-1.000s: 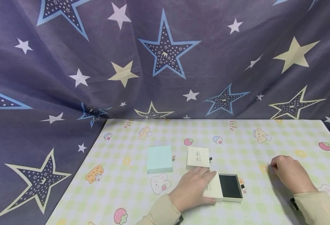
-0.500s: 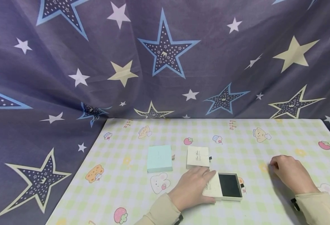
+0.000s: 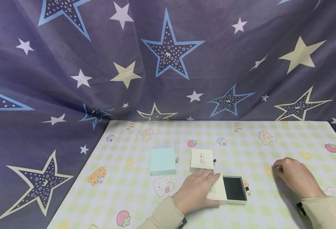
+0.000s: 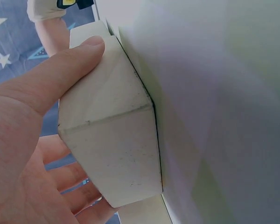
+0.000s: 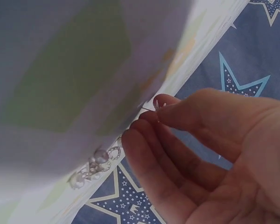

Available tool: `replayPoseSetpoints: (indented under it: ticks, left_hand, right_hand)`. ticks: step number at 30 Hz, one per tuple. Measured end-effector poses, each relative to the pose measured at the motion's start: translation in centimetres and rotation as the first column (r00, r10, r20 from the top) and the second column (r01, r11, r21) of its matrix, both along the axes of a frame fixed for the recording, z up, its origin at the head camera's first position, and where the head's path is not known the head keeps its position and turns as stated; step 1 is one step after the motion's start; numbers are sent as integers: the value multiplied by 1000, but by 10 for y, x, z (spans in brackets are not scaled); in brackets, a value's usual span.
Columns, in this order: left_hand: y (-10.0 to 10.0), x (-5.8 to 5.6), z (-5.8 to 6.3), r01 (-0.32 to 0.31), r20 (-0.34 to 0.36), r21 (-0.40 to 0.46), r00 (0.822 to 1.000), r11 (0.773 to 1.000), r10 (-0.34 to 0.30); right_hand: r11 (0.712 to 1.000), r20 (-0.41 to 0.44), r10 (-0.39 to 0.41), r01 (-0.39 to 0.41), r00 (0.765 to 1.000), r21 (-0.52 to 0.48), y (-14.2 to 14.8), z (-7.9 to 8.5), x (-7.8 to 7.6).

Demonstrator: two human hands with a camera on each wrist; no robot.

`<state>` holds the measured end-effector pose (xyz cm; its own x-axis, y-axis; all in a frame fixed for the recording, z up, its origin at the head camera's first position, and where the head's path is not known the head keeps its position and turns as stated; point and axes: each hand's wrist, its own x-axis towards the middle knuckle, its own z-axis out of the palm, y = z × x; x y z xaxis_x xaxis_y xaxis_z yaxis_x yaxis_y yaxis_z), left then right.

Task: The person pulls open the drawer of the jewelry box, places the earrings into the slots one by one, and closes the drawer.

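Left hand, lower centre of the head view: you are gripping a white box, thumb lying along its near side and fingers reaching over to its far side. Hands are lying well apart.

White box: lying flat at the lower centre right, script print showing beside your fingers. Its drawer is sticking out toward the right of the frame, showing a black pad inside and a black tab on its outer end.

Right hand, lower right of the head view: you are pinching a small clear trinket between thumb and fingertip, a thin stem projecting from it, as the right wrist view is showing. Its exact kind you are not able to tell.

Beads, one cluster with a beaded ring, lower left of the right wrist view: lying on the table near your right fingertips.

Second box, white, printed, centre right: sitting just beyond your left fingertips; whether they are touching it, you cannot tell.

Mint box, centre: lying to the left of the second box, pale tab pointing right.

Tablecloth, checked: covering the table. Curtain, starry: hanging across the upper frame.
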<state>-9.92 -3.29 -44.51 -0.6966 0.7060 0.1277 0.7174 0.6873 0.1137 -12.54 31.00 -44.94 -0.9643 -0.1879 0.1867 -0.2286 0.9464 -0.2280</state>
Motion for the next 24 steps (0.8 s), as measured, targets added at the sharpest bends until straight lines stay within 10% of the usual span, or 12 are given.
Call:
replayPoseSetpoints:
  ticks: [24]
  left_hand:
    - [0,-1,-2,-2,0,-4,1000,1000,2]
  right_hand:
    - [1000,43,16,-14,999,-26,-2,-1,-1]
